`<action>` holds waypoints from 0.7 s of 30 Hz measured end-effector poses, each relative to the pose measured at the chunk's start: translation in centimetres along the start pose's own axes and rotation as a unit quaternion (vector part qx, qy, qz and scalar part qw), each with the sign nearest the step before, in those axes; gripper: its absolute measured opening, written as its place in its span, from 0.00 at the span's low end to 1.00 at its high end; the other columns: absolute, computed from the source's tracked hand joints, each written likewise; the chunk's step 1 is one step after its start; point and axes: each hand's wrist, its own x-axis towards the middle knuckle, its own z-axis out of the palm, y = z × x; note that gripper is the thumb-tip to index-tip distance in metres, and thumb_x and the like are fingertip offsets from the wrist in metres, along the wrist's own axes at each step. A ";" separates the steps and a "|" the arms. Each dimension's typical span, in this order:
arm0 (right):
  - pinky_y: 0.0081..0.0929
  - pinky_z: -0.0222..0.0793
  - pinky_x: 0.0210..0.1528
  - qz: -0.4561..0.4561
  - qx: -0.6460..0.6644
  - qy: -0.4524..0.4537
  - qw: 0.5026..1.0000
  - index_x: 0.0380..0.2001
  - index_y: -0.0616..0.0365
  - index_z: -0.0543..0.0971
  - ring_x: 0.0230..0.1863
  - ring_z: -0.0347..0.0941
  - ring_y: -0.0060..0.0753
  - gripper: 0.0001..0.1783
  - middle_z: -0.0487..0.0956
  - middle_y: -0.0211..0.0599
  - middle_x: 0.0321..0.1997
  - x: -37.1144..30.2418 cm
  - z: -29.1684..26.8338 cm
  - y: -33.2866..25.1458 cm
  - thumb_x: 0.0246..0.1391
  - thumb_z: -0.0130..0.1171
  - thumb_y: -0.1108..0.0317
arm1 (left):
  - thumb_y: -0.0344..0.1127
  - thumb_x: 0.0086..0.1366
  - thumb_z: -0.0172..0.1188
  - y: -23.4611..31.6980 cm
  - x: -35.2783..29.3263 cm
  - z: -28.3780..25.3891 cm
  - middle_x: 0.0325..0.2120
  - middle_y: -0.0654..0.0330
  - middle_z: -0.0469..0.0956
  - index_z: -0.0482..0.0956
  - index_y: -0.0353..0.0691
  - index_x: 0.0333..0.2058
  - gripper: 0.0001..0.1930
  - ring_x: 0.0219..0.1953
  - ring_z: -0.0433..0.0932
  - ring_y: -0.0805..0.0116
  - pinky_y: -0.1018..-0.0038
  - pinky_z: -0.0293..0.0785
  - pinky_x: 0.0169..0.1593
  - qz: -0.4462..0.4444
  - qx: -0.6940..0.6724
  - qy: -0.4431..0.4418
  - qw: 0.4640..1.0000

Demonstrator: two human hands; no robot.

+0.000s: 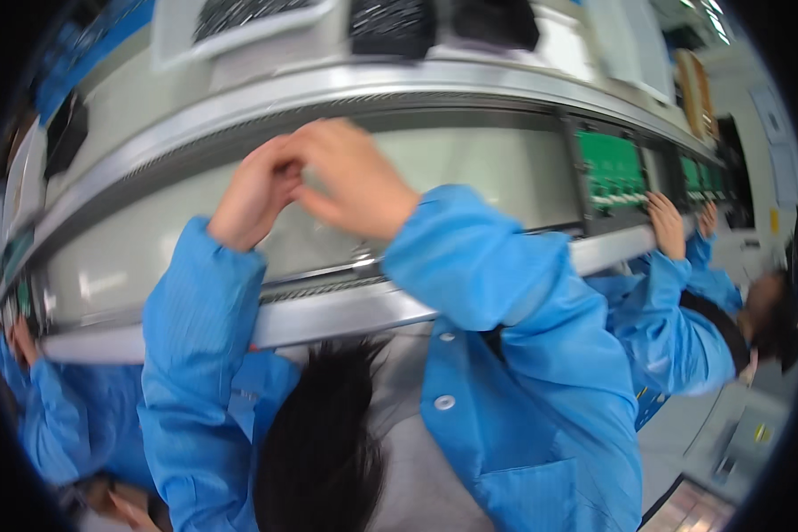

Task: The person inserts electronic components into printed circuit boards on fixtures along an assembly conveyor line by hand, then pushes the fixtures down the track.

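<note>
Above the conveyor line, my left hand (255, 192) and my right hand (350, 180) meet at their fingertips. Both have curled fingers, pressed together where they touch. Motion smears the right hand's knuckles, and whatever may be between the fingers is hidden. Loose blue sleeves cover both my forearms. Below the hands runs the pale conveyor bed (470, 177). To their right, a green circuit board (610, 164) sits in a dark frame on the line, apart from my hands.
A metal rail (346, 317) borders the line's near side. Black bins (390, 31) and a white tray (266, 35) stand beyond the far rail. At right, a co-worker's hand (667, 224) is at the green board; another person's hand (25, 341) shows at far left.
</note>
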 end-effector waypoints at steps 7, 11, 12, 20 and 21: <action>0.33 0.62 0.55 -0.026 -0.030 -0.048 0.998 0.44 0.61 0.73 0.49 0.69 0.42 0.19 0.74 0.40 0.47 -0.9 -1.2 1.7 0.45 0.58 0.72 | 0.37 0.68 0.48 -2.2 2.1 -2.8 0.27 0.63 0.70 0.76 0.37 0.38 0.11 0.29 0.68 0.78 0.82 0.67 0.36 0.005 -0.062 -0.200 0.978; 0.35 0.61 0.55 0.019 0.030 -0.123 0.992 0.56 0.57 0.64 0.54 0.66 0.40 0.30 0.70 0.43 0.53 -0.5 0.7 2.0 0.48 0.57 0.71 | 0.40 0.71 0.38 -2.6 2.9 -4.6 0.16 0.69 0.57 0.65 0.42 0.27 0.14 0.18 0.53 0.80 0.83 0.51 0.23 -0.036 -0.098 -0.182 0.978; 0.34 0.60 0.55 0.064 0.044 -0.100 0.992 0.56 0.57 0.65 0.53 0.66 0.39 0.29 0.70 0.42 0.53 -0.6 1.2 1.2 0.47 0.56 0.72 | 0.40 0.71 0.39 -3.0 3.0 -5.7 0.16 0.69 0.57 0.65 0.42 0.28 0.14 0.18 0.53 0.80 0.84 0.51 0.23 -0.020 -0.081 -0.193 0.978; 0.29 0.60 0.53 0.199 0.142 -0.002 0.970 0.55 0.57 0.66 0.51 0.67 0.34 0.29 0.71 0.39 0.52 -2.1 2.2 -0.2 0.46 0.55 0.76 | 0.40 0.70 0.39 -4.7 1.7 -7.7 0.17 0.70 0.58 0.66 0.42 0.29 0.13 0.19 0.55 0.79 0.84 0.54 0.24 0.055 -0.159 -0.163 0.972; 0.29 0.60 0.53 0.202 0.146 -0.005 0.969 0.55 0.57 0.66 0.51 0.67 0.34 0.29 0.71 0.39 0.52 -2.3 2.2 0.1 0.46 0.55 0.76 | 0.40 0.70 0.39 -4.0 1.1 -6.6 0.17 0.70 0.58 0.66 0.42 0.29 0.13 0.19 0.55 0.79 0.84 0.54 0.24 0.052 -0.160 -0.158 0.973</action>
